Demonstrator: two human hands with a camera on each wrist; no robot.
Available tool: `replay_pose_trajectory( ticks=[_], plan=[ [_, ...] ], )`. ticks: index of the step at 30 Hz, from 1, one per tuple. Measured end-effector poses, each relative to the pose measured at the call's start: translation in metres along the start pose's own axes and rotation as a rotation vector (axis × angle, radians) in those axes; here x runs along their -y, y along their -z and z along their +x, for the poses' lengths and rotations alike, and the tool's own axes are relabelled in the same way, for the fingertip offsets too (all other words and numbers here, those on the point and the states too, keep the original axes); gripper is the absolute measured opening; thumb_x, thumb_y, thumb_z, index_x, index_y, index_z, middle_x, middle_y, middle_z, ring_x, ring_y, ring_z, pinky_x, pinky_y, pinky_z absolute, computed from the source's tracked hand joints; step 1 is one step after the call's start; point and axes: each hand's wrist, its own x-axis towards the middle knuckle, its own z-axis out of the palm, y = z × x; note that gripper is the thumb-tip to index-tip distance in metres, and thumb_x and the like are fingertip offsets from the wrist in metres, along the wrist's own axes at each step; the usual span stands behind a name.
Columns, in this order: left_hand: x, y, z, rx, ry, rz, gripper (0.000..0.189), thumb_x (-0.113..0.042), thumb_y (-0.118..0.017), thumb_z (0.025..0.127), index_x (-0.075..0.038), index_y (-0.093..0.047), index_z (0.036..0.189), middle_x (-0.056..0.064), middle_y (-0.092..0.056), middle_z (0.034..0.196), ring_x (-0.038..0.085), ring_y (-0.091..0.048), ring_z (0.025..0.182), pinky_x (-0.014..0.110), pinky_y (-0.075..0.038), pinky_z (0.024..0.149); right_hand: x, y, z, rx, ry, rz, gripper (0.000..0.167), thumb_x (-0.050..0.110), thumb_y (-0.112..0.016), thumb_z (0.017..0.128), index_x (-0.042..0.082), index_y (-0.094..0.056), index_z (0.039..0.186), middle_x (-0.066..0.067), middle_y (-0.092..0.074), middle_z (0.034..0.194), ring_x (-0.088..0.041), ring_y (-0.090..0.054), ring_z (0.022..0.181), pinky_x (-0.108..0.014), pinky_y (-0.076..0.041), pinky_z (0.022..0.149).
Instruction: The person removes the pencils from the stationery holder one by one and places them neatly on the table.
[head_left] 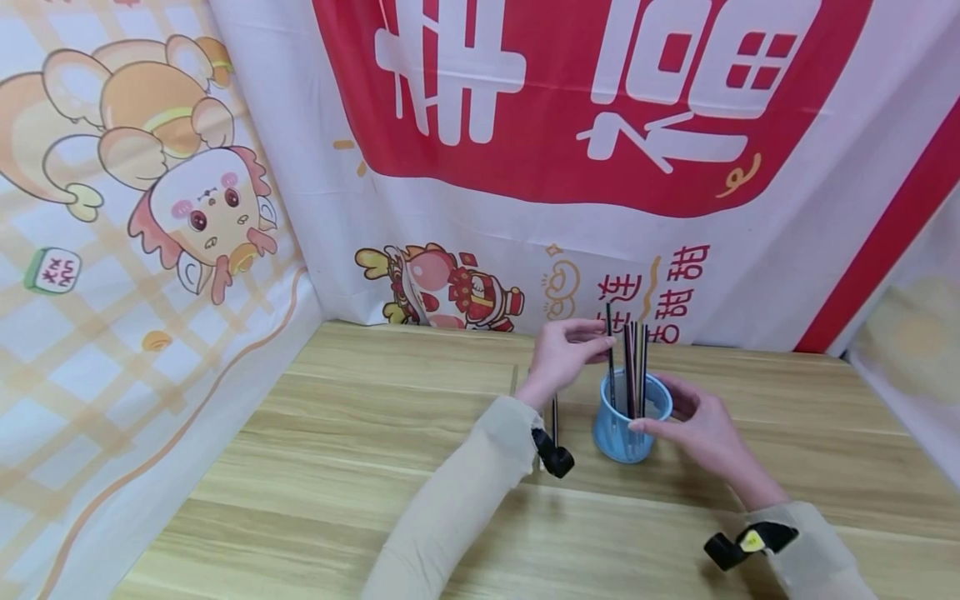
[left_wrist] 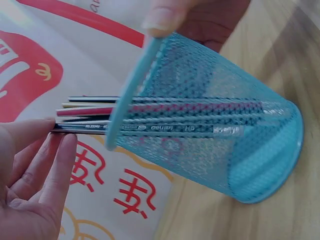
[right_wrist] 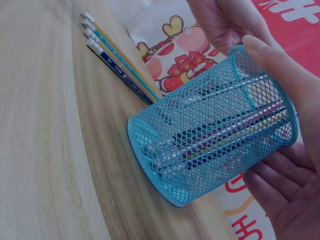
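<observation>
Metal-mesh cup (right_wrist: 210,130), glossy pencils (left_wrist: 90,111), smooth wood-grain tabletop (head_left: 337,467)

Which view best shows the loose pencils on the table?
The right wrist view: the loose pencils lie side by side, eraser ends clear. In the head view the left arm partly covers them; left wrist shows none.

- Plenty of light in here, soft and even across the wooden table (head_left: 315,467)
- Faint, soft-edged shadows under the black wristbands (head_left: 553,458)
- Left-wrist view: right hand (left_wrist: 207,20) slightly soft, dim shadow across the wood
- Right-wrist view: cooler, a little hazy
</observation>
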Motion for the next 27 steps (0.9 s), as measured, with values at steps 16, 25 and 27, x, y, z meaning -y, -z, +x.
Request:
replay_pose_trajectory(
  ticks=[16, 25, 27],
  plan=[
    [-0.036, 0.018, 0.002, -0.07, -0.182, -0.155, 0.027, -0.009, -0.081, 0.088, -0.008, -0.074, 0.114, 0.003, -0.073, 0.103, 0.021, -0.073, 0.09, 0.031, -0.061, 0.079, 0.002, 0.0, 0.0, 0.005, -0.008, -0.007, 0.084, 0.041, -0.086, 0.083, 0.004, -0.048, 0.149, -0.02, -0.056, 0.141, -0.036, -0.057, 0.126, -0.047, -0.047, 0.104],
    [-0.051, 0.034, 0.001, -0.147, -0.257, -0.208, 0.026, -0.008, -0.08, 0.089, -0.007, -0.074, 0.114, 0.007, -0.074, 0.103, 0.024, -0.074, 0.091, 0.035, -0.062, 0.079, 0.002, 0.001, -0.001, 0.012, -0.018, -0.008, 0.084, 0.042, -0.085, 0.084, 0.004, -0.047, 0.149, -0.02, -0.056, 0.141, -0.036, -0.056, 0.126, -0.04, -0.049, 0.104],
    [-0.053, 0.038, 0.001, -0.159, -0.26, -0.212, 0.026, -0.009, -0.08, 0.089, -0.008, -0.074, 0.114, 0.007, -0.074, 0.103, 0.024, -0.074, 0.09, 0.035, -0.062, 0.079, 0.002, 0.001, -0.001, 0.012, -0.016, -0.007, 0.084, 0.042, -0.085, 0.083, 0.004, -0.048, 0.148, -0.02, -0.056, 0.141, -0.035, -0.056, 0.126, -0.034, -0.05, 0.102]
  ],
)
